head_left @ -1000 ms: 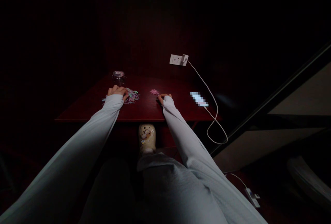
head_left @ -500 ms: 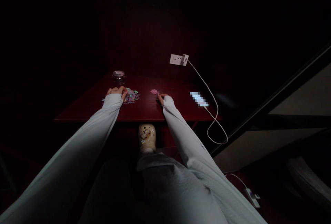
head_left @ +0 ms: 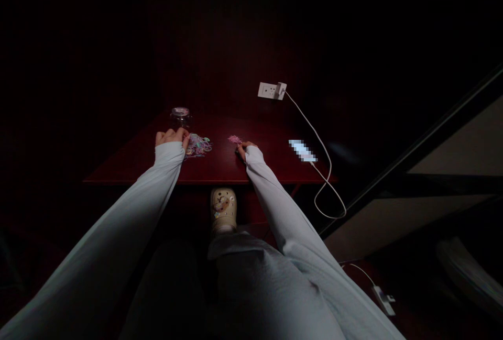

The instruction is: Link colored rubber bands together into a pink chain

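So the desk [head_left: 216, 168] is dark red with a bit of shine, pretty dim toward the far end. Clear jar [head_left: 181, 114] standing upright at the far left. Nearer and a little right of it there's a messy multicolored tangle [head_left: 200, 146], pastel stringy bits. Then a smaller pink pile [head_left: 234, 139] around the middle, well apart from a lit phone-like slab [head_left: 302, 151] on the right, screen too blurred to read.

Mid-frame, it's too small to tell if the bare right hand [head_left: 244, 149] grips anything; farther right, a glowing rectangular screen [head_left: 302, 151] blurs into blocks; bottom edge cuts pale cloth sleeves [head_left: 273, 204].
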Demonstrator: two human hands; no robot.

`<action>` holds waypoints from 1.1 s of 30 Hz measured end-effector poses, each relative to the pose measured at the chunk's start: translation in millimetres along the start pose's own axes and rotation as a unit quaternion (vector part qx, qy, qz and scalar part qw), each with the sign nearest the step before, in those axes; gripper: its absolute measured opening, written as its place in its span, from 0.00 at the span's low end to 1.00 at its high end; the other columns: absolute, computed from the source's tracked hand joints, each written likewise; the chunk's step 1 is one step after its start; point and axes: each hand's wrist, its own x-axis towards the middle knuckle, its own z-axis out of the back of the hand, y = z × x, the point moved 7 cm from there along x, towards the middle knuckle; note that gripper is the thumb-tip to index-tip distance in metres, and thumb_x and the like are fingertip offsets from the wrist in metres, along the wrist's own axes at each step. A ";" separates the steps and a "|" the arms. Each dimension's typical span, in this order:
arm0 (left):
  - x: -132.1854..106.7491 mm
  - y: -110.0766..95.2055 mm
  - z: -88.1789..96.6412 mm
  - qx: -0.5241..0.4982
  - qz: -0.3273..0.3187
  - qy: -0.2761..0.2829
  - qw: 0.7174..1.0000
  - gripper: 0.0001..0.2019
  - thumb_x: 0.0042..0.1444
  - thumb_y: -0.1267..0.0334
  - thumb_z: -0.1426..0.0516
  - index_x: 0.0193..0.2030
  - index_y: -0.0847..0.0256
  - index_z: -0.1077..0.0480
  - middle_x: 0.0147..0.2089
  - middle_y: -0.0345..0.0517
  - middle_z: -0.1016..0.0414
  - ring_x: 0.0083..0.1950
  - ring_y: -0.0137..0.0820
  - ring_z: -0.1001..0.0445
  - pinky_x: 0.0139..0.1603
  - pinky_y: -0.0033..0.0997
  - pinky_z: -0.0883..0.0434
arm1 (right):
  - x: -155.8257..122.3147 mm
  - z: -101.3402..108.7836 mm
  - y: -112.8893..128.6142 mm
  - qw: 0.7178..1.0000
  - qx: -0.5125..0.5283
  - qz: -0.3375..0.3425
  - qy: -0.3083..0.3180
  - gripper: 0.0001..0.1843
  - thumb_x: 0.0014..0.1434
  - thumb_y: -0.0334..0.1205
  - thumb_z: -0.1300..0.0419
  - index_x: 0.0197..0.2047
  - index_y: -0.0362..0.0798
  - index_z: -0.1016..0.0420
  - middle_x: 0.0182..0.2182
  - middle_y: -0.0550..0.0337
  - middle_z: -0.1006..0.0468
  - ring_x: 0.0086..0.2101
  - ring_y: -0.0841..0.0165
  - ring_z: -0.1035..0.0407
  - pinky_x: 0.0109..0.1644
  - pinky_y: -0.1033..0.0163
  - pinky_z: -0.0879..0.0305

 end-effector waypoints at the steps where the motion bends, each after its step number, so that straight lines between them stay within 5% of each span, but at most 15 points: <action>1: -0.4 1.7 1.0 0.004 0.010 -0.005 1.000 0.19 0.75 0.56 0.51 0.57 0.61 0.23 0.51 0.61 0.18 0.56 0.50 0.23 0.63 0.47 0.39 | 0.2 -0.1 -1.8 1.000 0.005 -0.008 0.001 0.20 0.77 0.47 0.44 0.52 0.48 0.12 0.51 0.50 0.12 0.52 0.59 0.19 0.59 0.61 0.26; 7: -5.5 5.4 9.5 -0.054 0.029 -0.031 0.998 0.15 0.73 0.60 0.49 0.53 0.61 0.22 0.62 0.63 0.18 0.65 0.55 0.29 0.65 0.56 0.42 | 2.0 0.0 -9.6 0.998 0.047 -0.044 -0.001 0.21 0.77 0.49 0.45 0.48 0.51 0.11 0.48 0.53 0.11 0.51 0.58 0.18 0.59 0.58 0.24; 12: -8.0 11.4 9.5 -0.087 0.050 -0.040 0.994 0.14 0.72 0.61 0.48 0.47 0.62 0.21 0.79 0.57 0.31 0.72 0.57 0.37 0.67 0.62 0.45 | 3.2 -0.1 -10.3 0.997 0.051 -0.052 0.000 0.19 0.77 0.48 0.43 0.48 0.51 0.11 0.49 0.52 0.10 0.53 0.58 0.17 0.60 0.58 0.24; 19: -4.5 -7.3 -5.3 -0.067 -0.060 -0.007 0.996 0.12 0.66 0.60 0.42 0.49 0.56 0.18 0.72 0.48 0.23 0.69 0.59 0.35 0.65 0.61 0.43 | 2.7 0.5 -10.2 0.997 0.055 -0.057 0.003 0.19 0.76 0.48 0.43 0.47 0.50 0.10 0.48 0.51 0.10 0.52 0.58 0.17 0.59 0.59 0.23; 33: -1.1 0.0 -14.9 -0.048 -0.049 0.031 0.997 0.08 0.61 0.56 0.34 0.42 0.55 0.16 0.65 0.48 0.19 0.67 0.61 0.34 0.63 0.59 0.41 | 1.0 0.8 -10.3 0.996 0.055 -0.063 0.003 0.18 0.76 0.47 0.42 0.48 0.51 0.10 0.50 0.53 0.11 0.52 0.59 0.18 0.60 0.60 0.25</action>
